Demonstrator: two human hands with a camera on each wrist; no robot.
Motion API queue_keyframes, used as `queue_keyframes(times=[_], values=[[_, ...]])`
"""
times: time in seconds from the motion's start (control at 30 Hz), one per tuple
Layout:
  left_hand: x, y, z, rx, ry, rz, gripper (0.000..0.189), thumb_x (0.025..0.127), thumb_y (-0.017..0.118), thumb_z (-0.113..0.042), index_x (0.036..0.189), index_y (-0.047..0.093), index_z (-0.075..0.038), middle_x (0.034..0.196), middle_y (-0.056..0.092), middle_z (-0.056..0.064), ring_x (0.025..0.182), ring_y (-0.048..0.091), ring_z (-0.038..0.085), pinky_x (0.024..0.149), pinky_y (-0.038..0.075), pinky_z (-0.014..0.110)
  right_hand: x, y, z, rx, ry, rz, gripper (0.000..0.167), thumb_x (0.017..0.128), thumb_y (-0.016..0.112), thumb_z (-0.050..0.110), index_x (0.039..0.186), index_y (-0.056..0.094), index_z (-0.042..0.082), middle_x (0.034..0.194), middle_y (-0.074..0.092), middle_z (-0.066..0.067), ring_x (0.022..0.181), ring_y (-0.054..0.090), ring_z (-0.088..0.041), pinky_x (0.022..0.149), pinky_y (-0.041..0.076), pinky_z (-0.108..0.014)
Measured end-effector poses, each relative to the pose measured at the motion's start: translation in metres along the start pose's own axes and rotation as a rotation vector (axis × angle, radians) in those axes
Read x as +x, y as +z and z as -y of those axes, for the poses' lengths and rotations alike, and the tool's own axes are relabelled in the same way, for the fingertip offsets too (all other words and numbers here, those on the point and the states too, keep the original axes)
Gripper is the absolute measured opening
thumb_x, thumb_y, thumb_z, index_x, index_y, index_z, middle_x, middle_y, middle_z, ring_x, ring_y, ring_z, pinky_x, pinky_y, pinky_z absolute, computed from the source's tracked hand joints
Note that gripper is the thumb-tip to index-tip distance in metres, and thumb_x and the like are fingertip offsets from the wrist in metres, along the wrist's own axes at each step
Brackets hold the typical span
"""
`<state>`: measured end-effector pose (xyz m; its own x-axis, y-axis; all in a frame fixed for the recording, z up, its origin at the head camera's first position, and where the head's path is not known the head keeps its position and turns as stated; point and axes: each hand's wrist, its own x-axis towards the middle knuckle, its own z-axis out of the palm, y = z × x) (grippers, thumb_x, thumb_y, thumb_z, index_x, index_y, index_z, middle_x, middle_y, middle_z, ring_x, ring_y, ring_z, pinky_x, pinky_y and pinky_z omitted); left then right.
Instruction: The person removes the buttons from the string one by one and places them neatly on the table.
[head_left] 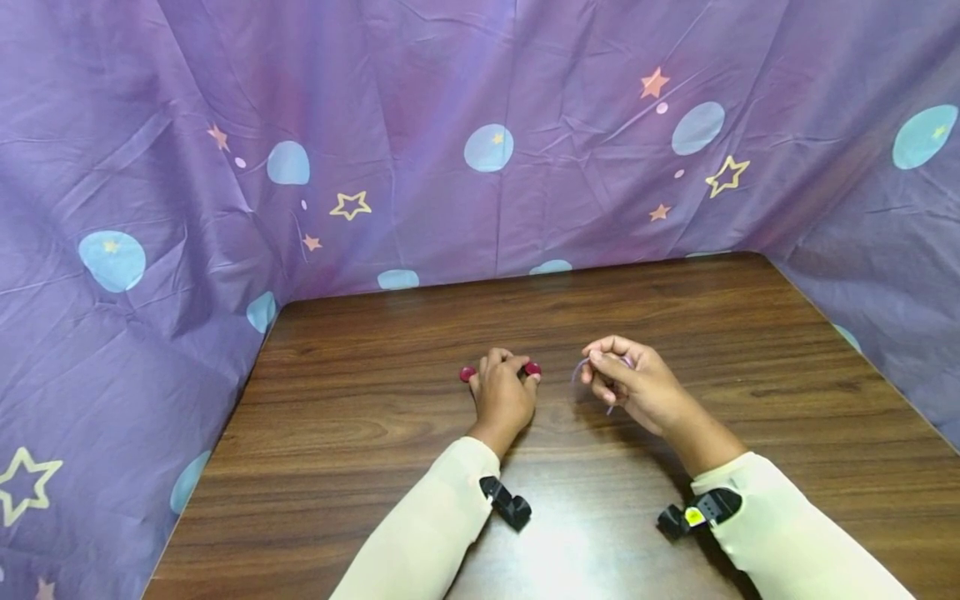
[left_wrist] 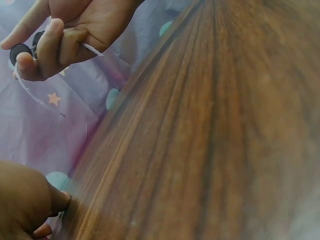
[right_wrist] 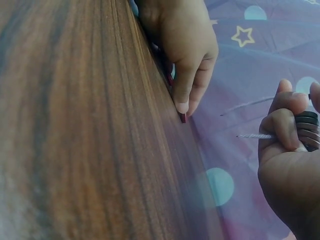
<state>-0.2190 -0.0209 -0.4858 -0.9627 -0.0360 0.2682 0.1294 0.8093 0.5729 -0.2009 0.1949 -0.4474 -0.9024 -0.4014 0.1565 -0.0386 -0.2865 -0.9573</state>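
Observation:
My left hand (head_left: pixel 504 396) reaches down to the tabletop. Its thumb and index finger pinch a round maroon button (head_left: pixel 532 369) at the table surface. Another maroon button (head_left: pixel 467 374) lies just left of the same hand. Raised above the table to the right, my right hand (head_left: pixel 637 383) holds a thin pale purple string (head_left: pixel 577 369) in curled fingers, its ends hanging free. In the right wrist view several dark round buttons (right_wrist: pixel 307 125) sit stacked within that hand. One dark disc (left_wrist: pixel 20 52) shows at its fingertips in the left wrist view.
The brown wood-grain table (head_left: pixel 360 433) spreads under both hands, with glare near its front. A purple curtain (head_left: pixel 420 100) with stars and blue dots hangs along the back and both sides. Black camera mounts (head_left: pixel 506 502) are strapped over the pale sleeves.

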Motion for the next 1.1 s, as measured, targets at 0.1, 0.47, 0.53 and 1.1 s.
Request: queue_keyframes(times=[0.1, 0.47, 0.53, 1.1], values=[[-0.0002, -0.0004, -0.0007, 0.005, 0.006, -0.007, 0.031, 0.094, 0.084, -0.027, 0.124, 0.083, -0.018, 0.124, 0.071, 0.005, 0.120, 0.063, 0.027, 0.099, 0.045, 0.050, 0.0000, -0.0006, -0.0001, 0.003, 0.007, -0.005, 0.020, 0.115, 0.052, 0.010, 0.113, 0.071, 0.018, 0.089, 0.073, 0.005, 0.061, 0.054, -0.004, 0.052, 0.045, -0.016], [-0.0003, 0.0007, 0.0004, 0.020, 0.000, -0.004, 0.031, 0.094, 0.083, -0.026, 0.125, 0.082, -0.018, 0.126, 0.070, 0.006, 0.121, 0.063, 0.028, 0.099, 0.045, 0.050, 0.0027, 0.0014, -0.0029, -0.073, -0.044, -0.055, 0.026, 0.114, 0.053, 0.008, 0.111, 0.076, 0.018, 0.079, 0.060, 0.007, 0.058, 0.050, -0.002, 0.052, 0.040, -0.017], [-0.0003, 0.0005, 0.0003, 0.019, -0.002, -0.004, 0.031, 0.094, 0.082, -0.025, 0.125, 0.082, -0.018, 0.126, 0.070, 0.006, 0.121, 0.062, 0.028, 0.099, 0.045, 0.050, 0.0030, 0.0016, -0.0031, -0.074, -0.047, -0.057, 0.026, 0.114, 0.053, 0.007, 0.110, 0.077, 0.019, 0.079, 0.059, 0.008, 0.057, 0.050, -0.002, 0.052, 0.040, -0.016], [0.0004, 0.0028, 0.0004, 0.019, 0.004, -0.022, 0.032, 0.093, 0.081, -0.024, 0.124, 0.083, -0.016, 0.125, 0.071, 0.006, 0.121, 0.063, 0.028, 0.099, 0.045, 0.051, 0.0015, -0.0007, -0.0038, -0.093, -0.046, -0.048, 0.028, 0.110, 0.057, -0.001, 0.112, 0.078, 0.018, 0.079, 0.063, 0.011, 0.058, 0.049, -0.002, 0.052, 0.039, -0.018]])
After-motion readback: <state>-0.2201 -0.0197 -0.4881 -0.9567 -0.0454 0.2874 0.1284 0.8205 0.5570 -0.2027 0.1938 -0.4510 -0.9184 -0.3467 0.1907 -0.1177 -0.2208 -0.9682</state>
